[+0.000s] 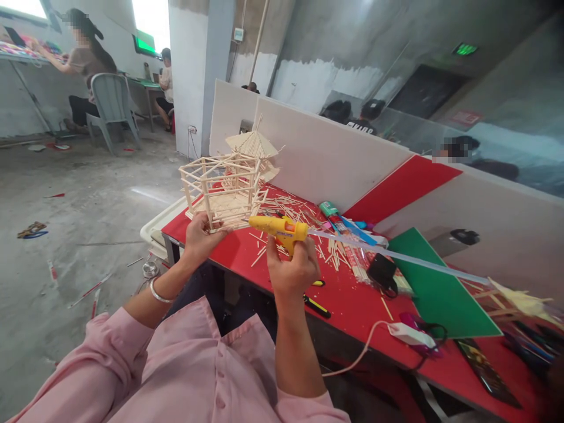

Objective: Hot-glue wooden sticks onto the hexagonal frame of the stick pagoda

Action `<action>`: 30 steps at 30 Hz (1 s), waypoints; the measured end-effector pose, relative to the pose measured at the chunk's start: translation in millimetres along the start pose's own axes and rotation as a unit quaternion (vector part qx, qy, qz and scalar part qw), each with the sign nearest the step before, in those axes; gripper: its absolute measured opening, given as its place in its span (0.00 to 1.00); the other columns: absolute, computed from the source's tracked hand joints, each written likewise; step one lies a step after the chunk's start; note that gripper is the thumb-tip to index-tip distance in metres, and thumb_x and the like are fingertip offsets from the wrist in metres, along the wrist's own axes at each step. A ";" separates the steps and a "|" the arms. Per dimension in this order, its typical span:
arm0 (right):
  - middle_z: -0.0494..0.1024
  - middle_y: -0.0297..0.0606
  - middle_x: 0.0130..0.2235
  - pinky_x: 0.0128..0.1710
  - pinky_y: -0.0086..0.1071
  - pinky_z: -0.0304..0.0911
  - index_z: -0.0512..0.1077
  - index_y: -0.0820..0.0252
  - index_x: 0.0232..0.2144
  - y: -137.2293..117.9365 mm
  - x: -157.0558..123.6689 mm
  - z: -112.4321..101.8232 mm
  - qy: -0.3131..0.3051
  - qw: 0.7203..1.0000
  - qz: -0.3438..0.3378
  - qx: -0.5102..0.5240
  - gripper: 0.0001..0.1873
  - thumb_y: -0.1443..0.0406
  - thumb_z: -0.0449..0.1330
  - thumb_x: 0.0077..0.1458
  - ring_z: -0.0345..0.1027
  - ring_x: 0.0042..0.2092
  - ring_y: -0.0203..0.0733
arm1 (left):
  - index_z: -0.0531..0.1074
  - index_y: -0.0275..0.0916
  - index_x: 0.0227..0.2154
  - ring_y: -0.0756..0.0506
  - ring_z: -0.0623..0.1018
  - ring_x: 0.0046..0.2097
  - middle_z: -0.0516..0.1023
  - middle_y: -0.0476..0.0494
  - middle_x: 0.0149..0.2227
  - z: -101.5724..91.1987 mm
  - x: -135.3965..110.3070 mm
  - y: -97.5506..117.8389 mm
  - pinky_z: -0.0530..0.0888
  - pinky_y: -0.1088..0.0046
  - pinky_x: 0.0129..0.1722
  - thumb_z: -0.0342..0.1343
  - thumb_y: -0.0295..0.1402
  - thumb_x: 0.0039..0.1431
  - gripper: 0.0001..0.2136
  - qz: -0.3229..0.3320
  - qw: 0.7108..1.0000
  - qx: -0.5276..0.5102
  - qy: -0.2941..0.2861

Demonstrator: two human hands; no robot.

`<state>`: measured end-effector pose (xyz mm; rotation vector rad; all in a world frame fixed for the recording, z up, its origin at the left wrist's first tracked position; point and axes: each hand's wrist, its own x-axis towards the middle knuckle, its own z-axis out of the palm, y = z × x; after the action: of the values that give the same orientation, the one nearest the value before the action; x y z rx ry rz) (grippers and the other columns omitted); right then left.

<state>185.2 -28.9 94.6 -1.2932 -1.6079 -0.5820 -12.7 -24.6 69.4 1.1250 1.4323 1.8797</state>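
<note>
My left hand (201,236) grips the near lower edge of a pale wooden-stick frame (229,181), an open many-sided model with posts and rails. In my right hand (292,264) is a yellow hot glue gun (282,229), its nozzle pointing left at the frame's base. Whether the tip touches the sticks I cannot tell. A long clear glue stick (396,254) runs out of the gun's back toward the right. Behind the frame stands another stick model with a pointed roof (253,144), partly covered by it.
Loose sticks (291,208) are scattered over the red table (374,335). A black-and-yellow cutter (318,306) lies by the front edge. Farther right are a black adapter (382,273), a green board (440,288), a white power strip (411,335) and a phone (487,373). White partitions (317,147) border the back.
</note>
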 end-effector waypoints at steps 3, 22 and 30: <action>0.76 0.42 0.30 0.37 0.35 0.66 0.70 0.57 0.33 5.8 -2.0 2.1 -0.010 1.000 0.005 0.002 0.16 0.51 0.58 0.58 0.73 0.35 0.46 | 0.75 0.39 0.28 0.45 0.79 0.34 0.77 0.47 0.31 -1.3 -1.5 0.6 0.76 0.69 0.36 0.72 0.35 0.35 0.16 -0.010 1.000 -0.023 -0.014; 0.77 0.45 0.33 0.33 0.34 0.62 0.72 0.61 0.35 31.0 21.1 13.2 0.012 0.994 0.099 -0.052 0.18 0.51 0.60 0.54 0.73 0.36 0.49 | 0.75 0.39 0.29 0.40 0.77 0.43 0.78 0.42 0.36 -20.0 -1.0 -22.5 0.75 0.60 0.44 0.68 0.38 0.45 0.11 0.221 0.965 0.141 -0.016; 0.77 0.45 0.32 0.32 0.35 0.62 0.71 0.61 0.34 37.2 32.4 4.9 0.068 0.992 0.082 -0.070 0.18 0.51 0.59 0.56 0.72 0.34 0.48 | 0.73 0.40 0.26 0.41 0.76 0.40 0.78 0.43 0.32 -24.9 -5.9 -5.3 0.73 0.61 0.42 0.65 0.42 0.50 0.11 0.327 0.923 0.200 -0.024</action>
<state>218.5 2.5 113.9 -1.4415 -1.3539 -0.6752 -31.2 -40.6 60.2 2.0380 1.5811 1.9890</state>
